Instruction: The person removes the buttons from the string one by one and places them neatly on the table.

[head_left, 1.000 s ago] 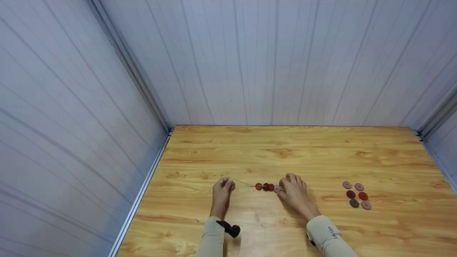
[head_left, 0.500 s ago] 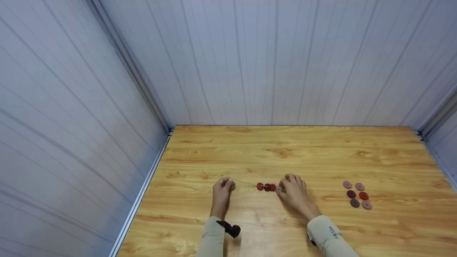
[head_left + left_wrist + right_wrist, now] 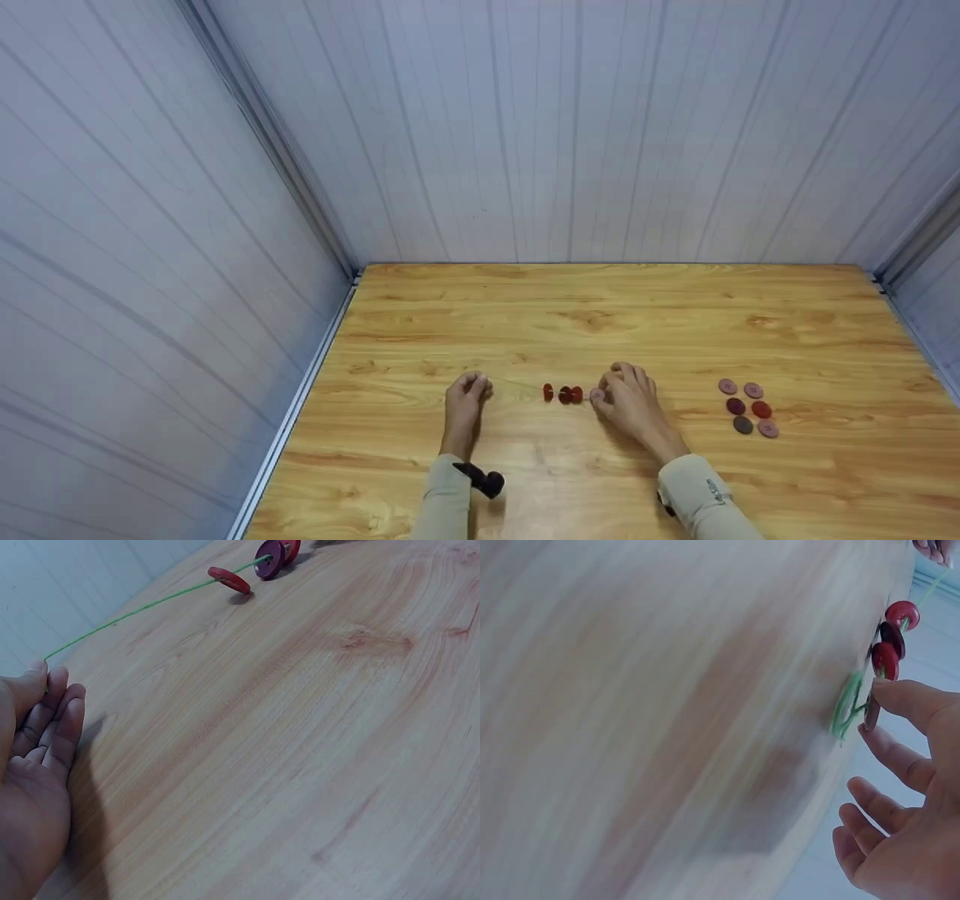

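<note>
As a person's left hand pinched a taut green string between thumb and forefinger, its other fingers loosely bent, the right hand gripped a pink button by the rim between thumb and forefinger, the remaining fingers curved and spread apart. Between the hands, a red button, a dark button and a second red button sat threaded on the string, somewhat nearer the left edge of the wooden table than the right. The dark and second red buttons stayed close together; the first red one hung tilted, apart from them. A loop of the same string lay just beside the pink button, seen from the right wrist. Six loose buttons, three pink, one red and two dark, lay in pairs toward the table's right edge.

Compared with a second earlier, the right hand had shifted toward the right edge, opening a gap between the pink button and the second red one. The first red button, then face up, had turned nearly edge-on. The left hand had kept its place.
</note>
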`<action>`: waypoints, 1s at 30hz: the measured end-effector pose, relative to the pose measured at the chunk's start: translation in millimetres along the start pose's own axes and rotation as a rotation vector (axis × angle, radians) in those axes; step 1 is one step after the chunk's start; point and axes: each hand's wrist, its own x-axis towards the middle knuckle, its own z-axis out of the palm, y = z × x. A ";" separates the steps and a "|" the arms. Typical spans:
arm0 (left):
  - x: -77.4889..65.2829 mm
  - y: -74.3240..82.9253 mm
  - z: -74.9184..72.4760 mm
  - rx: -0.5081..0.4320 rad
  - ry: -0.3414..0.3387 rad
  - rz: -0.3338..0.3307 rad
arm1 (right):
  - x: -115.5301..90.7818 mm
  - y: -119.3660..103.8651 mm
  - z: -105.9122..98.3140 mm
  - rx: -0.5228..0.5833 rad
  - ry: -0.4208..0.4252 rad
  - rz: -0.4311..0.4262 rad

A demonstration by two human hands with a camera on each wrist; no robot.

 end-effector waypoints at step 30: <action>0.5 0.4 0.0 0.016 0.013 -0.013 | -17.6 38.3 -31.0 -0.011 0.068 0.057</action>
